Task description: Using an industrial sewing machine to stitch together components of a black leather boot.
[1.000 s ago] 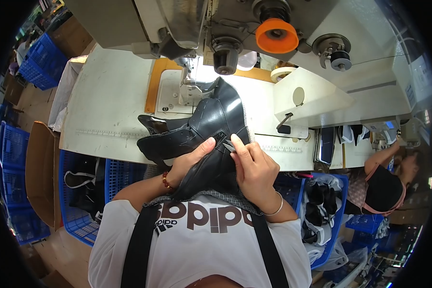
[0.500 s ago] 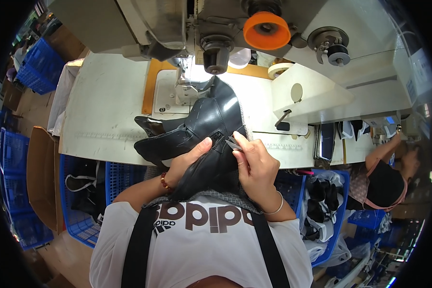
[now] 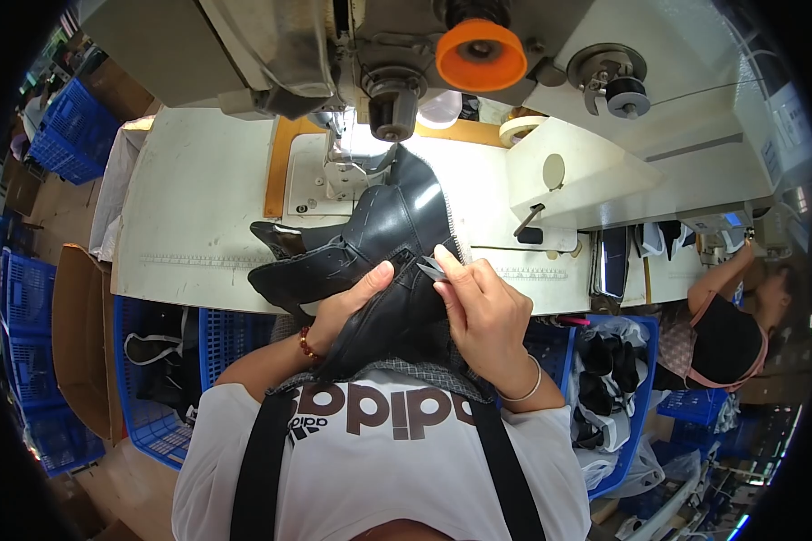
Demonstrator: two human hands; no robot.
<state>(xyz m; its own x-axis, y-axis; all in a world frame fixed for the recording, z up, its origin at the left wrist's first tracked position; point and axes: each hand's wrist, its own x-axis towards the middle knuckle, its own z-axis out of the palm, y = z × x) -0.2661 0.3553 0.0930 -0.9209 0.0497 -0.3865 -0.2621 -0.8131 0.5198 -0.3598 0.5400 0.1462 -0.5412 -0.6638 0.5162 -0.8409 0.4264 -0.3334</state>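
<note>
A black leather boot upper [image 3: 392, 216] lies partly on the sewing table's front edge and hangs toward my lap. A pale zigzag edge, like a zipper, runs down its right side. My left hand [image 3: 343, 316] grips the upper from the left, thumb on top of the leather and fingers hidden beneath. In my right hand [image 3: 492, 320], a small pair of grey metal snips [image 3: 432, 270] is pinched between thumb and fingers. Their pointed blades are at the leather beside a dark strap-like piece, close to my left thumb. Whether they touch it, I cannot tell.
A sewing machine [image 3: 392, 104] stands over the table's far side, above the upper. Blue baskets [image 3: 235, 338] with black pieces flank me below the table edge; the right basket [image 3: 636, 424] also holds white-edged pieces. A co-worker [image 3: 726, 334] sits at the far right.
The view has shifted slightly. My right hand has moved a little, its snips staying at nearly the same spot on the leather. My left hand keeps its grip.
</note>
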